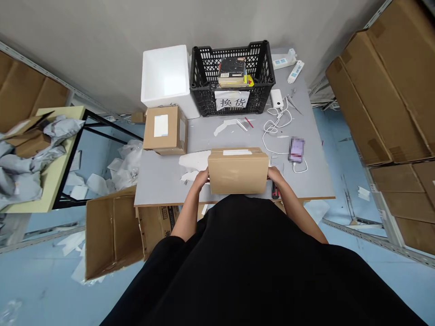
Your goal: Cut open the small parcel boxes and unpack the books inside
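A brown cardboard box [238,174] with a white label on its upper face is in front of me at the table's near edge. My left hand [201,177] grips its left side and my right hand [275,174] its right side; the fingertips are mostly hidden by the box. Beside my right hand lies a red and black tool [275,191], partly covered, its kind unclear. White paper scraps [193,162] lie to the left of the box. Farther left sits a second cardboard box [165,130] with a white label.
Along the back of the grey table [204,131] stand a white foam box [165,77] and a black plastic crate [233,81] holding books. A phone [297,150] with a white cable lies at right, near power strips [295,71]. An open carton [112,231] stands on the floor.
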Tool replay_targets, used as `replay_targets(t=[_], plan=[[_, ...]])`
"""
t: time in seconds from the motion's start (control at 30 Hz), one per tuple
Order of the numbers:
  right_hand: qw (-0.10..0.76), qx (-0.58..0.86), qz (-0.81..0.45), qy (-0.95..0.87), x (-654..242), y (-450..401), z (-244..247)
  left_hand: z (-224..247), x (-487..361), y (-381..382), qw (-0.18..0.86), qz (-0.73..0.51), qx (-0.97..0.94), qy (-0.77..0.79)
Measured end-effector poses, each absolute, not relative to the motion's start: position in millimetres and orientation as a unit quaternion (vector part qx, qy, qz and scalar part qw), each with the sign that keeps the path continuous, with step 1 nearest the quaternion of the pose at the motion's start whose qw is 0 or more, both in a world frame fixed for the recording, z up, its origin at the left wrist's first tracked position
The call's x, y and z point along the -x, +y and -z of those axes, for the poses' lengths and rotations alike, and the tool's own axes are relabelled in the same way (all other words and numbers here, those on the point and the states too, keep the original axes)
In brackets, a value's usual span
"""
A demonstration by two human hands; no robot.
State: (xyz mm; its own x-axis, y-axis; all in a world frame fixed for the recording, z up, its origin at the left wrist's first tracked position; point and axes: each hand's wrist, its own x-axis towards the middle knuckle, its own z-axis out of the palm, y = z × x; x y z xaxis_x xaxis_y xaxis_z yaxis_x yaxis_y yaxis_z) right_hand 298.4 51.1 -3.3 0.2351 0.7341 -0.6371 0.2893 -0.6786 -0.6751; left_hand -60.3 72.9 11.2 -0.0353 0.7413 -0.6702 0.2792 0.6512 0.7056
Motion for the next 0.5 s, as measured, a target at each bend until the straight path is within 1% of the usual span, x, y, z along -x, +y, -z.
replay_targets(t=[0.13, 0.2, 0.27, 0.37, 0.5], plan=[[0.153, 0.755, -0.550, -0.322, -302.7, 63.4, 10.1, 0.3, 57.5, 78.1, 0.585, -0.138, -0.341, 0.723], [0.128, 0.757, -0.557, -0.316, -302.2, 71.1, 14.6, 9.6, 56.9, 79.6, 0.589, -0.137, -0.324, 0.727], [0.121, 0.760, -0.557, -0.312, -301.0, 77.4, 18.5, 18.5, 55.3, 80.1, 0.590, -0.142, -0.307, 0.733], [0.148, 0.753, -0.555, -0.322, -299.7, 79.9, 22.4, 28.6, 49.7, 78.6, 0.577, -0.173, -0.302, 0.739], [0.238, 0.709, -0.567, -0.345, -298.8, 66.1, 28.7, 35.1, 40.4, 73.2, 0.564, -0.212, -0.290, 0.743]])
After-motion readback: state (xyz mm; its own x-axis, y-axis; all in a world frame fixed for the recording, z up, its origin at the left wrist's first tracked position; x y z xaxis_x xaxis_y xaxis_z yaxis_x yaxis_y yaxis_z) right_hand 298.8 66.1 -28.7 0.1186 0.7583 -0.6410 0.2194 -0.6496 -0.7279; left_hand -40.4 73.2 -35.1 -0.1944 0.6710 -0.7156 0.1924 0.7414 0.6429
